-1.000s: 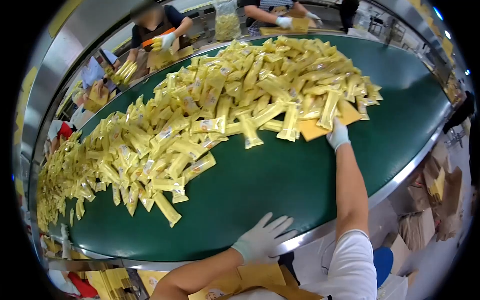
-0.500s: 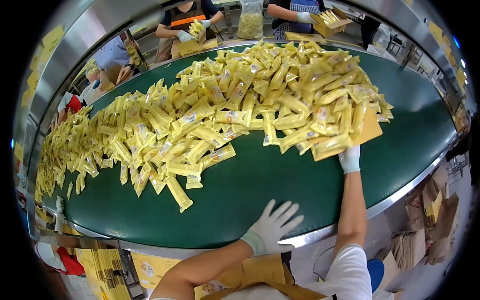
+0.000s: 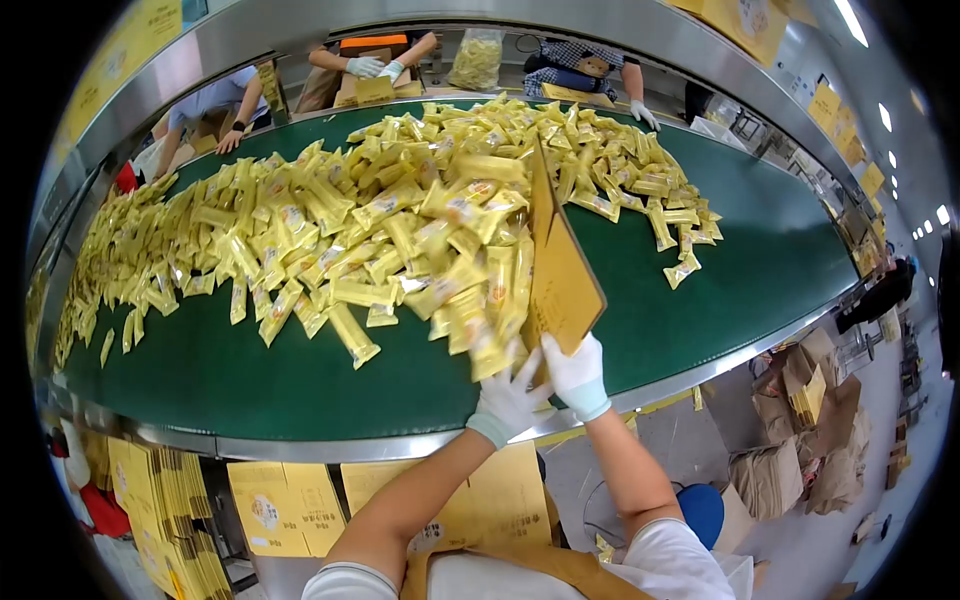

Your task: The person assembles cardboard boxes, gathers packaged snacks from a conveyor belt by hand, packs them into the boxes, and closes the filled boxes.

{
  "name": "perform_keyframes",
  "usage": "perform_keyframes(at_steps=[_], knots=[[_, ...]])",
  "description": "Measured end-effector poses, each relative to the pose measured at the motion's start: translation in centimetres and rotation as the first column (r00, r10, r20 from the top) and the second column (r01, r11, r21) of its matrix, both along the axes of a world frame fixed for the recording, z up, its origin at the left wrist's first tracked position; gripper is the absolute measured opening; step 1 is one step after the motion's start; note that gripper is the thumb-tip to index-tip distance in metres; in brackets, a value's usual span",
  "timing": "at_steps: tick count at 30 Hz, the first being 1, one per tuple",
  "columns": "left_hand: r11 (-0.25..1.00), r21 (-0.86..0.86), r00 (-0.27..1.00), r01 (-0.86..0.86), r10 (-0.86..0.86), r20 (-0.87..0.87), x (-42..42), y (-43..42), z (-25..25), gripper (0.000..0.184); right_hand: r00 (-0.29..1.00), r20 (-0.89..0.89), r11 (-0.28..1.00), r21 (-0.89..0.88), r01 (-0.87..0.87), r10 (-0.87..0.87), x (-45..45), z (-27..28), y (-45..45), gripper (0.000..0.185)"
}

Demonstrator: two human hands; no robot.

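A piece of yellow-brown cardboard (image 3: 568, 272) stands tilted on its edge on the green table; I cannot tell whether it is a flat sheet or the side of a carton. My right hand (image 3: 577, 372), in a white glove, grips its near end. Beside it, my gloved left hand (image 3: 510, 402) has its fingers spread, close below several falling or sliding packets. Those yellow wrapped packets (image 3: 490, 290) press along the cardboard's left face and are blurred by motion. The left fingertips partly overlap the lowest packets, so contact is unclear.
A long heap of yellow packets (image 3: 300, 220) covers the left and middle of the green table (image 3: 760, 240), with a smaller group (image 3: 650, 195) to the right. Co-workers' gloved hands (image 3: 375, 68) are across the table. Folded yellow cartons (image 3: 285, 508) lie below the metal edge.
My right hand has swung left with the cardboard, which has tipped up from lying nearly flat. Packets have shifted left beside it. My left hand has moved forward beside the right.
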State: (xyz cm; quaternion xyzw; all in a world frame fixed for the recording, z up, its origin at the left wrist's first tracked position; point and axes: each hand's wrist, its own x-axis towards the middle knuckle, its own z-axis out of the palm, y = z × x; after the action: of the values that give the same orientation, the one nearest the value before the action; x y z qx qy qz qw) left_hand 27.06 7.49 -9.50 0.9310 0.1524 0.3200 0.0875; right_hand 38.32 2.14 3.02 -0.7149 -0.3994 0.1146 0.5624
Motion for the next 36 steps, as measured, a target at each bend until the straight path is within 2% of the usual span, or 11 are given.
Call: perform_keyframes(at_steps=[2,5,9,13,16,20,23,28,30,33,36], knots=[[0.992,0.122,0.996,-0.026,0.015,0.091,-2.2,0.3,1.2,0.041,0.996,-0.086,0.993,-0.116,-0.038,0.029,-2.8,2.4,-0.6,0.034],[0.997,0.073,0.999,0.04,-0.038,-0.032,-6.5,0.1,1.9,0.034,0.991,0.092,0.99,-0.108,-0.09,0.1,-5.0,1.4,-1.2,0.045],[0.993,0.094,0.997,0.075,-0.074,-0.019,-11.2,-0.2,2.7,0.028,0.985,0.062,0.979,-0.14,-0.15,0.16,-8.9,1.7,-1.8,0.064],[0.983,0.065,0.983,0.173,-0.176,0.048,-15.5,0.6,1.4,0.024,0.977,0.092,0.973,-0.15,-0.175,0.19,-12.3,1.6,-2.2,0.067],[0.993,0.1,0.998,0.061,-0.058,-0.029,-18.4,1.5,1.4,0.022,0.971,0.105,0.969,-0.153,-0.196,0.213,-14.9,3.0,-2.4,0.071],[0.973,0.091,0.974,-0.212,0.218,-0.062,-20.4,3.1,0.7,0.022,0.957,0.182,0.973,-0.067,-0.219,0.228,-18.1,3.1,-2.2,0.072],[0.964,-0.014,0.961,-0.265,0.263,-0.081,-21.1,4.4,2.6,0.023,0.948,0.25,0.979,-0.006,-0.203,0.198,-19.8,3.0,-1.5,0.073],[0.922,-0.109,0.923,-0.373,0.357,-0.142,-20.0,7.1,3.0,0.022,0.978,0.203,0.998,-0.04,-0.05,0.057,-21.0,3.4,-0.2,0.073],[0.899,-0.134,0.901,-0.416,0.388,-0.196,-19.2,7.2,3.1,0.023,0.943,0.317,0.995,0.035,0.093,-0.099,-19.8,1.8,-0.4,0.067],[0.875,-0.119,0.872,-0.469,0.438,-0.216,-19.4,5.7,3.4,0.034,0.994,-0.11,0.991,0.127,0.031,-0.017,-14.8,-1.6,-3.4,0.046],[0.89,-0.056,0.884,-0.452,0.439,-0.161,-20.5,2.7,4.7,0.041,0.97,-0.238,0.984,0.159,0.081,-0.041,-10.4,-0.9,-8.0,0.036]])
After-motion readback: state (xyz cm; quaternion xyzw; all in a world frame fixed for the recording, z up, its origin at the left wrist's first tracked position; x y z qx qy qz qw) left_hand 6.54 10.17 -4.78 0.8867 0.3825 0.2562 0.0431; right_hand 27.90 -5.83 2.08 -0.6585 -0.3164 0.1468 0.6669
